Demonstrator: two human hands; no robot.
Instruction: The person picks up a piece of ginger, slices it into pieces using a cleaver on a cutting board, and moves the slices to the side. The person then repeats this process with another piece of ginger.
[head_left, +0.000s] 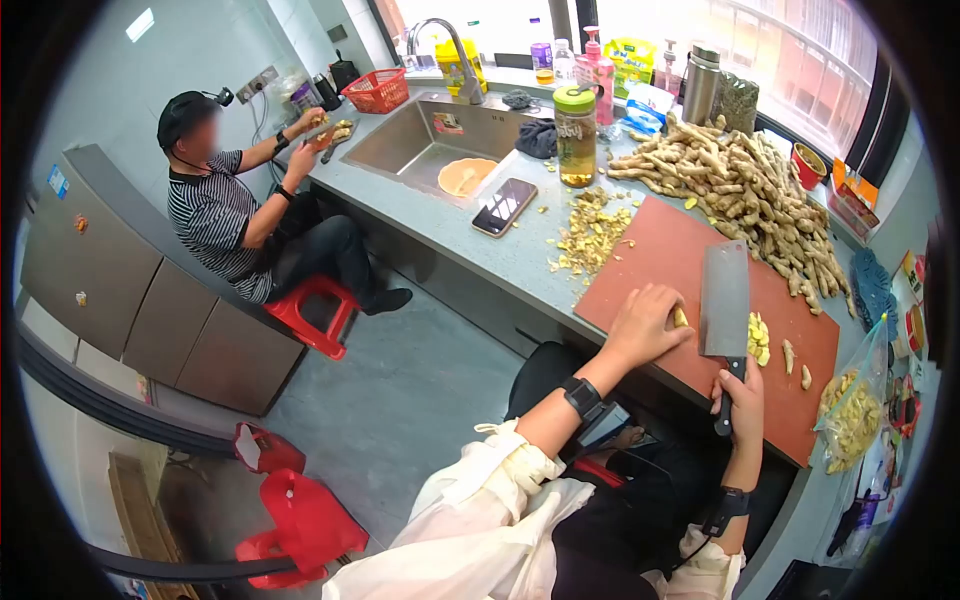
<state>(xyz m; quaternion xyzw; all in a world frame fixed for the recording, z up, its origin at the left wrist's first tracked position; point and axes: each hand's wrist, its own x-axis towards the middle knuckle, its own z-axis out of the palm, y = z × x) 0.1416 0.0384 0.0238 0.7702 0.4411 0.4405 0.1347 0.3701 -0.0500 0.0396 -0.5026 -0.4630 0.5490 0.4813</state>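
Observation:
My right hand (738, 398) grips the black handle of a cleaver (724, 300), whose broad blade lies over the reddish-brown cutting board (640, 262). On the board's near edge, my left hand (647, 325) is closed around a piece of ginger (681, 317), which shows between thumb and fingers. Just right of the blade sits a small heap of sliced ginger (759, 340), partly hidden by it. Two small ginger pieces (788, 354) rest farther right. Behind the board rises a big pile of unpeeled ginger (740, 185).
Ginger peelings (592, 232), a phone (505, 207) and a tea bottle (575, 135) are left of the board. A bag of ginger slices (850, 420) stands at right. Beyond the sink (385, 150), another person (220, 200) sits on a red stool (315, 310), handling ginger.

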